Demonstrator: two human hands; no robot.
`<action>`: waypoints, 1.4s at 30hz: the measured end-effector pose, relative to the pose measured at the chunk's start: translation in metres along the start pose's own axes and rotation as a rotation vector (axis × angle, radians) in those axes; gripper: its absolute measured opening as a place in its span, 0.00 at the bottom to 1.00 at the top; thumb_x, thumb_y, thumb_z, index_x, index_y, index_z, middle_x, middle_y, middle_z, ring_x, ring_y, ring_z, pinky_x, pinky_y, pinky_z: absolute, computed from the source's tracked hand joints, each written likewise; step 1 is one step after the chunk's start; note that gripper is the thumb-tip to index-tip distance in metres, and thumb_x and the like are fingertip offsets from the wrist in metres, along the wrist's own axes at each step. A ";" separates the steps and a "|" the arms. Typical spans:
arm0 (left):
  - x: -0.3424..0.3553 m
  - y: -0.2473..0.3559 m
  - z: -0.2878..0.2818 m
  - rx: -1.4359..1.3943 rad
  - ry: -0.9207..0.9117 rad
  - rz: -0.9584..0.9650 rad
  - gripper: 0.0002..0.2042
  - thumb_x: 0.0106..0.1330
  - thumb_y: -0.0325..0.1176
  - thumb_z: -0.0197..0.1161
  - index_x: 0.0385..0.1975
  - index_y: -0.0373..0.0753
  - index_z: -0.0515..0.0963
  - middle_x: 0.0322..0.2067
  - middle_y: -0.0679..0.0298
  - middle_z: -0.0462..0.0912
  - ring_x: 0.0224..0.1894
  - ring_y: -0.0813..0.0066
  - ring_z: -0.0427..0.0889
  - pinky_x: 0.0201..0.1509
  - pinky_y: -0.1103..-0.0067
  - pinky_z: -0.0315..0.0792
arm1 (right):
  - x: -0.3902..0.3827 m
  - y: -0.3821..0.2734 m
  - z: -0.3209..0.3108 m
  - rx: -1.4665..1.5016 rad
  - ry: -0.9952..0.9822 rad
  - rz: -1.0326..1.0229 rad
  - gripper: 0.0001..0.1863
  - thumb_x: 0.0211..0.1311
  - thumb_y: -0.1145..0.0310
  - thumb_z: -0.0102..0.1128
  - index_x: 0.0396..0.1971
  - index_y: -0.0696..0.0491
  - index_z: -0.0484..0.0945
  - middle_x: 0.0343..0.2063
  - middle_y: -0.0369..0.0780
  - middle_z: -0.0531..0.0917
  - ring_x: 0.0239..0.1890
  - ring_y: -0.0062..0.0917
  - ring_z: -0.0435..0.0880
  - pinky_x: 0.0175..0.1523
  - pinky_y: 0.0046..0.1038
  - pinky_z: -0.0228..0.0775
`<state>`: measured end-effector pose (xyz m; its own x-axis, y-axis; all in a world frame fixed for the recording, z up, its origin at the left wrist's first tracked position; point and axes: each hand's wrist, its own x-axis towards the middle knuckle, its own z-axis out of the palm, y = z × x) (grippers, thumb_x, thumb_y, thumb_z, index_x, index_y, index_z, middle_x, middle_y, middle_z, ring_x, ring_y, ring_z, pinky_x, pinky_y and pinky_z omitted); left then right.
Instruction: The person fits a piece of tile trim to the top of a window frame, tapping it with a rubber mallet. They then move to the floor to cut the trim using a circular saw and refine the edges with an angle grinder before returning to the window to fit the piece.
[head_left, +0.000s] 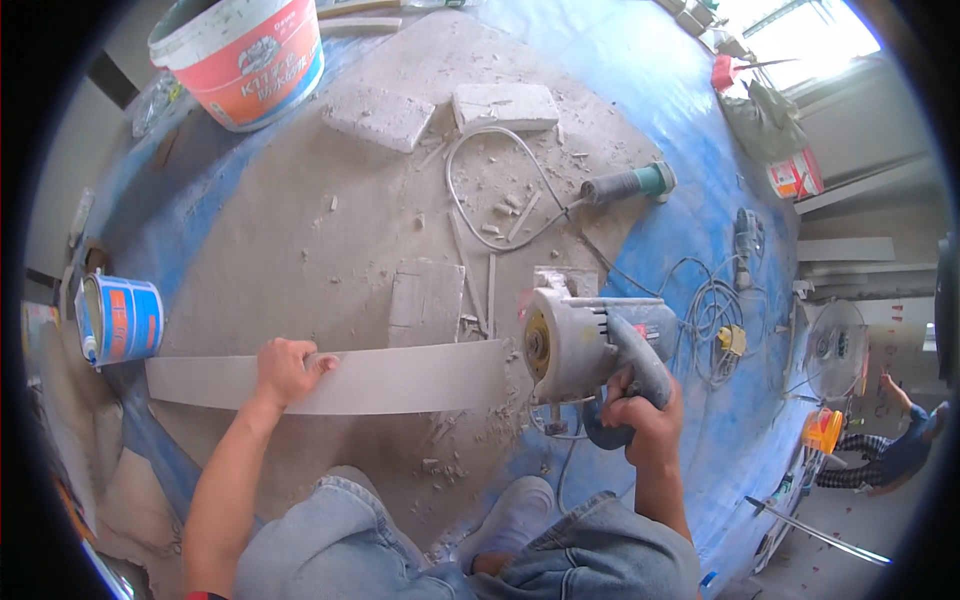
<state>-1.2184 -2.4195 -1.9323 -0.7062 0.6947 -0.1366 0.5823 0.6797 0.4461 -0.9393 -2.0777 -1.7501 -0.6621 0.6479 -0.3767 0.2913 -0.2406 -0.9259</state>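
A blue sheet (650, 80) covers the floor, grey with dust and rubble in the middle. Daylight pours through a window (800, 30) at the upper right. A standing fan (835, 345) sits by the pale wall (860, 130).

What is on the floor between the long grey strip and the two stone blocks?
In the head view, between the long grey strip and the stone blocks lie a flat grey tile piece, dust, rubble chips and a looping grey cable.
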 end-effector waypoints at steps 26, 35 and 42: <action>-0.001 0.013 -0.002 0.061 0.067 0.009 0.37 0.61 0.69 0.57 0.08 0.36 0.68 0.12 0.49 0.71 0.19 0.45 0.74 0.22 0.61 0.65 | 0.011 0.004 0.029 -0.077 0.014 -0.132 0.12 0.40 0.80 0.53 0.30 0.60 0.74 0.21 0.38 0.77 0.20 0.20 0.74 0.27 0.21 0.67; -0.001 0.013 -0.002 0.068 0.071 0.017 0.37 0.61 0.69 0.56 0.08 0.36 0.69 0.12 0.50 0.73 0.19 0.46 0.75 0.22 0.62 0.66 | 0.010 0.004 0.035 -0.085 0.016 -0.146 0.12 0.41 0.80 0.52 0.31 0.60 0.73 0.20 0.39 0.77 0.20 0.19 0.74 0.26 0.21 0.67; -0.002 0.014 -0.003 0.064 0.056 0.007 0.38 0.61 0.70 0.55 0.08 0.36 0.70 0.12 0.49 0.72 0.19 0.45 0.75 0.23 0.61 0.66 | 0.011 0.003 0.037 -0.121 -0.001 -0.147 0.12 0.39 0.79 0.54 0.29 0.60 0.74 0.20 0.38 0.77 0.21 0.19 0.74 0.28 0.21 0.66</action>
<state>-1.2103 -2.4121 -1.9234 -0.7222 0.6867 -0.0827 0.6109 0.6894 0.3893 -0.9710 -2.0982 -1.7577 -0.7042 0.6692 -0.2372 0.2722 -0.0541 -0.9607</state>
